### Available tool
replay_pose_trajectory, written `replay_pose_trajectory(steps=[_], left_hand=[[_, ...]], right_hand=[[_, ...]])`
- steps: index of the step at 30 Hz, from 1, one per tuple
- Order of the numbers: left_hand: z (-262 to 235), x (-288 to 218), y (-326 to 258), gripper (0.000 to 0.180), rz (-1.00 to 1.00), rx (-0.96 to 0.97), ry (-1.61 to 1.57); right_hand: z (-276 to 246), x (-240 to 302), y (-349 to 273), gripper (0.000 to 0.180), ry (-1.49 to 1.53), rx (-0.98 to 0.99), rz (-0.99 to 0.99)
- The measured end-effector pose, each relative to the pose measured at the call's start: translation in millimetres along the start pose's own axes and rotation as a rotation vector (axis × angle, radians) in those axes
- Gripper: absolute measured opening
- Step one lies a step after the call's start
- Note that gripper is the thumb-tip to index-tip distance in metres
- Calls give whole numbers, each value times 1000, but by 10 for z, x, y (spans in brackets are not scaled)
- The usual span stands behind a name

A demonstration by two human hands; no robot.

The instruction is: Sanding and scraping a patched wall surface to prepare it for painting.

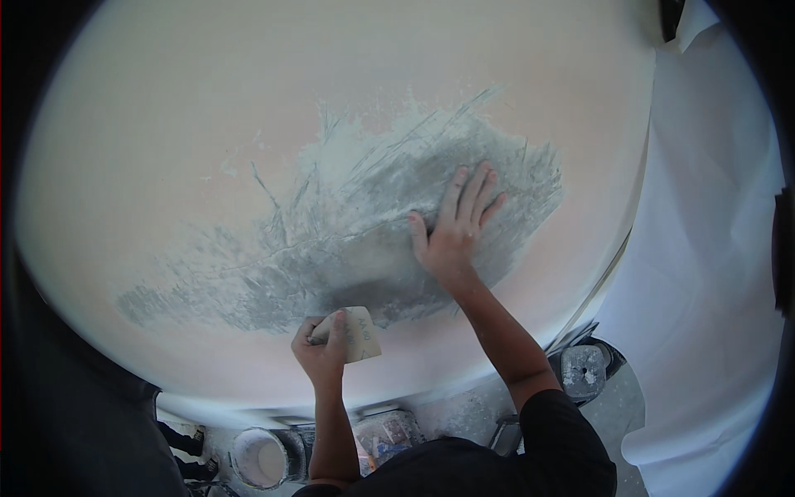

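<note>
A large curved pale panel point(207, 99) fills most of the view, with a rough grey patch point(364, 265) of scraped or sanded filler across its middle. My right hand point(458, 219) lies flat on the right part of that patch, its fingers spread and nothing in them. At the patch's lower edge my left hand point(321, 341) is closed around a folded sheet of sandpaper point(362, 335). The sheet's pale printed backing faces me, and its free part sticks out to the right of my thumb. Whether the grit touches the panel I cannot tell.
Below the panel, a round bucket point(261, 458) stands on the floor at lower left, beside a tray of tools point(389, 435). A dusty grey container point(583, 370) is at lower right. White sheeting point(704, 248) hangs along the right. Another person's feet point(195, 455) show at lower left.
</note>
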State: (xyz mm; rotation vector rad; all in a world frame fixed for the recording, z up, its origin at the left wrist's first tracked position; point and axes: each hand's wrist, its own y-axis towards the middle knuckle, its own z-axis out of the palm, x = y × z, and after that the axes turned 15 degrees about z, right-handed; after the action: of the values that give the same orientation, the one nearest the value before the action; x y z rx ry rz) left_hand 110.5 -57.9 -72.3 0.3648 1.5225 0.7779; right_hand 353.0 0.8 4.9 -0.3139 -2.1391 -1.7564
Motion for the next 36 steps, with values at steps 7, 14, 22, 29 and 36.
replay_pose_trajectory(steps=[7, 14, 22, 29, 36], left_hand=[[89, -64, 28, 32, -17, -50, 1], [177, -170, 13, 31, -42, -34, -24], [391, -19, -25, 29, -28, 31, -40], [432, 122, -102, 26, -75, 76, -52], [116, 135, -57, 26, -147, 37, -1]], right_hand=[[47, 473, -65, 71, 2, 127, -381], [76, -172, -447, 48, -80, 164, -584], [107, -1359, -1172, 56, -72, 131, -200], [-66, -1464, -1816, 83, -90, 304, 250], [49, -791, -2491, 95, 82, 503, 334]])
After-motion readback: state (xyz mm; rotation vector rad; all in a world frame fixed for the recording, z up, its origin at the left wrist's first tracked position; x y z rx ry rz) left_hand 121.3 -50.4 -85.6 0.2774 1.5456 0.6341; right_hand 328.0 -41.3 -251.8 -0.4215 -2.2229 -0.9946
